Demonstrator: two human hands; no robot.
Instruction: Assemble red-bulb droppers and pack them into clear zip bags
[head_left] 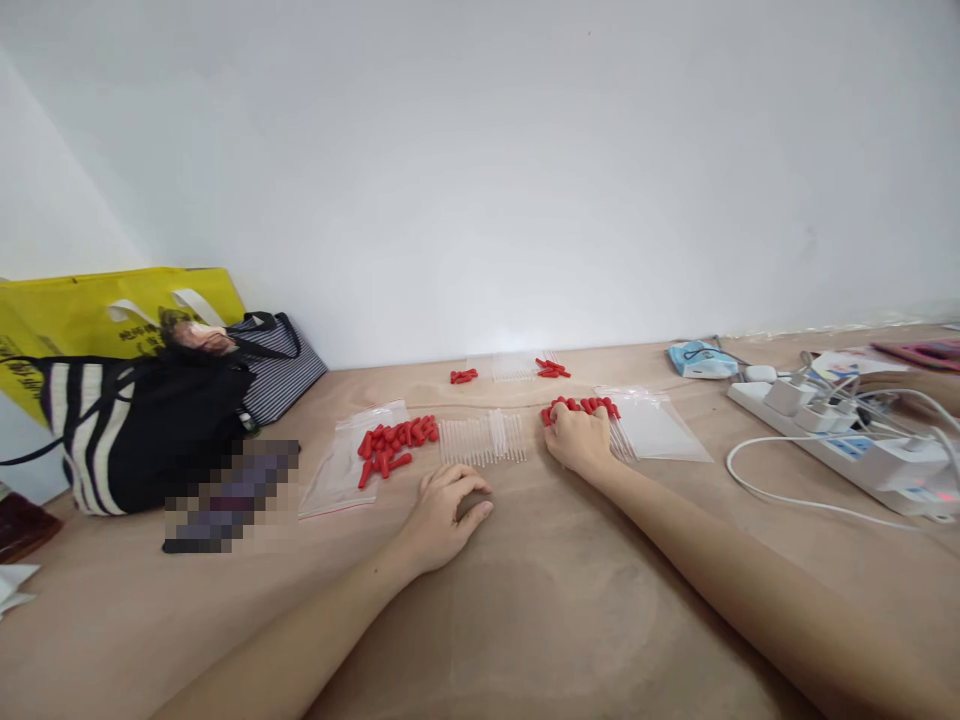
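Observation:
My left hand (446,515) rests on the table with fingers loosely bent and thumb apart, holding nothing. Just beyond its fingertips lies a row of thin clear tubes (484,440). To its left, a heap of loose red rubber bulbs (397,435) sits on a clear zip bag (330,470). My right hand (577,438) is closed at a red rubber bulb at the left end of a row of droppers (621,440), clear tubes topped with red bulbs. Its fingertips are partly hidden. The droppers lie against another clear zip bag (667,425).
Near the wall are small red bulb piles (463,377) and more clear tubes (514,367). At right stand a power strip (825,440) with chargers and a looping white cable (757,490), plus a blue mask (703,360). Bags (150,430) and a blurred dark object (232,500) lie left.

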